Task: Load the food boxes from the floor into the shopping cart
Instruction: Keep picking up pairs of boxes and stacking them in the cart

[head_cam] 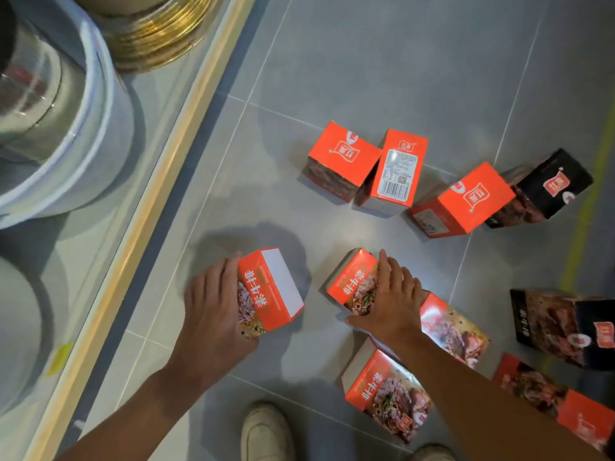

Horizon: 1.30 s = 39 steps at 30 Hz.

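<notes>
Grey tiled floor [382,61] fills most of the head view, bordered at left by a pale shelf edge [159,194] running diagonally. On the shelf stand large white cylindrical containers [73,134] and a coil of gold-coloured wire [159,31].

Food boxes lie scattered on the floor. At centre, two orange boxes [366,168] touch one another, one showing a barcode label. To their right an orange box [466,201] rests against a black box [545,188]. Lower right holds a second black box [565,327], a red box [559,404] and two orange boxes with a meat picture [389,390], partly hidden by the right forearm.

The left hand [216,314] has its grip closed round an orange box with a white side [273,291], fingers curled over the left face; whether the box is lifted off the floor cannot be told. The right hand [389,301] lies on top of another orange box [354,281], fingers spread over its printed face and thumb at its near edge.

Two pale shoes [266,434] show at the bottom edge. The shopping cart is out of view.
</notes>
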{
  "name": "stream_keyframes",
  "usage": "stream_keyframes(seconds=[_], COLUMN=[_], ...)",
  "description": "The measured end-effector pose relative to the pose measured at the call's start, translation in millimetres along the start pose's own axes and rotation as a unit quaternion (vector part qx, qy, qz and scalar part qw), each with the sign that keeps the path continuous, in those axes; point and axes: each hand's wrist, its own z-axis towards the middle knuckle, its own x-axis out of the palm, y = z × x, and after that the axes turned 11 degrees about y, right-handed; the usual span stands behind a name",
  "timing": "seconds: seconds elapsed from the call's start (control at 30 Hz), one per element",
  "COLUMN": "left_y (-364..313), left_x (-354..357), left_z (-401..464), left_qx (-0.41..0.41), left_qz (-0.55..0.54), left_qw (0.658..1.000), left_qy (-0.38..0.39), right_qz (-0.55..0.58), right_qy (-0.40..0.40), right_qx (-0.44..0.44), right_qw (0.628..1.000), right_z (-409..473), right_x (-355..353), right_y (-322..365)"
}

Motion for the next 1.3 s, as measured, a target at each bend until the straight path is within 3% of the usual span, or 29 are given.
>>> stream_keyframes(seconds=[0.1, 0.37, 0.6, 0.93, 1.3], left_y=[1.7, -23.3, -87.1, -195.5, -279.2], left_x=[8.1, -45.7, -196.2, -443.1, -642.1], left_z=[-1.9, -18.1, -52.4, -145.2, -271.3], left_qx=[-0.001, -0.007, 0.034, 0.057, 0.097], left_qz=[0.003, -0.006, -0.012, 0.008, -0.042], left_qw=[1.0, 1.0, 0.999, 0.994, 0.979], left_qy=[0.004, 0.028, -0.016, -0.088, -0.171], right_qz=[-0.026, 0.004, 0.045, 0.04, 0.109], right_qy=[-0.069, -0.079, -0.106, -0.165, -0.279], right_qx=[-0.008, -0.056, -0.098, -0.09, -0.112], right_qw=[0.997, 0.995, 0.989, 0.981, 0.948], right_z=[3.4, -46.8, -157.3, -354.1, -580.7], right_x=[8.8, -50.9, -189.0, -420.0, -576.4], right_y=[2.2, 6.1, 21.9, 56.9, 86.1])
